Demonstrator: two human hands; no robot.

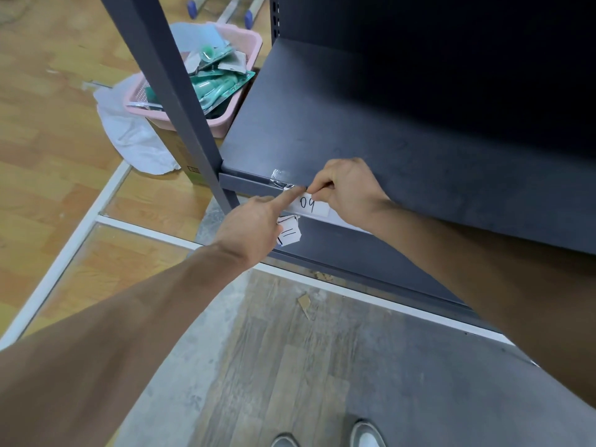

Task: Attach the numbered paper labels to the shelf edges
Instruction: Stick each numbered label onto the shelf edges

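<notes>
A white paper label marked "09" lies against the front edge of the dark grey shelf. My right hand pinches the label's top edge and a strip of clear tape at the shelf edge. My left hand points its index finger onto the label's left end, pressing there. Its other fingers are curled around several loose paper labels, one marked "11". Clear tape shines on the shelf top just left of the label.
A slanted grey upright post meets the shelf's left corner. A pink basket of green packets stands on the wooden floor behind it, beside white plastic. A lower shelf sits beneath. My shoes show at the bottom.
</notes>
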